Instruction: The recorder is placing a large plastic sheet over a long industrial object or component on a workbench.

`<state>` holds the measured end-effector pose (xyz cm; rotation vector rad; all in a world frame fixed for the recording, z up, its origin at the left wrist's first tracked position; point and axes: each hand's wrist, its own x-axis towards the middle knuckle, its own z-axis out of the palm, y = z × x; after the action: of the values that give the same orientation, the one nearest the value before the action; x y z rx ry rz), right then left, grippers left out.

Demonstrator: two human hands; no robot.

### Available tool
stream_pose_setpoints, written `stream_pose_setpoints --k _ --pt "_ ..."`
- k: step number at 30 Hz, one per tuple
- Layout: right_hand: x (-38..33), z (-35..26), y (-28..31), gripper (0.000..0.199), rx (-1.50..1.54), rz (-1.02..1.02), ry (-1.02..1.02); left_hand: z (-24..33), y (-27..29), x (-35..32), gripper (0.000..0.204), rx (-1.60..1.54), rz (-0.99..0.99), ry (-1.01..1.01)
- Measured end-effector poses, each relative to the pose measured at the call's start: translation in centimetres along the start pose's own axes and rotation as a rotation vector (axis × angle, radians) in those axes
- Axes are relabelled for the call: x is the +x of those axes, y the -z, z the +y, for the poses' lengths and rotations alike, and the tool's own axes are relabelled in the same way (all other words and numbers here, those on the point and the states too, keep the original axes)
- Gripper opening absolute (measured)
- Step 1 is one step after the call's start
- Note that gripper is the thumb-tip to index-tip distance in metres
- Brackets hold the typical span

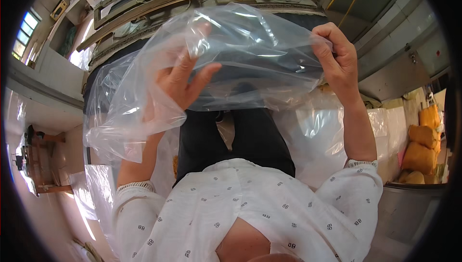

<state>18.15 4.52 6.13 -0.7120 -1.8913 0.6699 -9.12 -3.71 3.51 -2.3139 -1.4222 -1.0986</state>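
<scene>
A large clear plastic bag [260, 45] is stretched up in front of me, crumpled and glossy, with loose folds hanging down on the left. My right hand [338, 64] pinches its right edge between thumb and bent fingers. On the other side, my left hand [180, 79] is open, with thumb and fingers spread, and the thin film drapes over it and the wrist. Whether this hand is inside the bag or only beneath a layer cannot be made out.
Beyond the bag stands a machine or bench with a long metal rail [207, 0] and a dark surface. More clear plastic [313, 127] lies around my legs. Orange-yellow bundles [421, 151] are stacked at the right, near a metal container [414, 204]. A wooden stand [41, 161] is at the left.
</scene>
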Motion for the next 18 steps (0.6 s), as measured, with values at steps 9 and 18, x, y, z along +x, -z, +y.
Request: stream_pose_setpoints --k 9,18 --pt "0.9 7.4 1.7 0.014 -0.425 -0.186 -0.074 6.4 8.2 -3.0 0.068 0.788 0.452 -0.382" --pt "3.0 8.9 -1.6 0.012 -0.258 -0.385 0.124 5.1 6.1 -5.8 0.033 -0.632 -0.849 0.573"
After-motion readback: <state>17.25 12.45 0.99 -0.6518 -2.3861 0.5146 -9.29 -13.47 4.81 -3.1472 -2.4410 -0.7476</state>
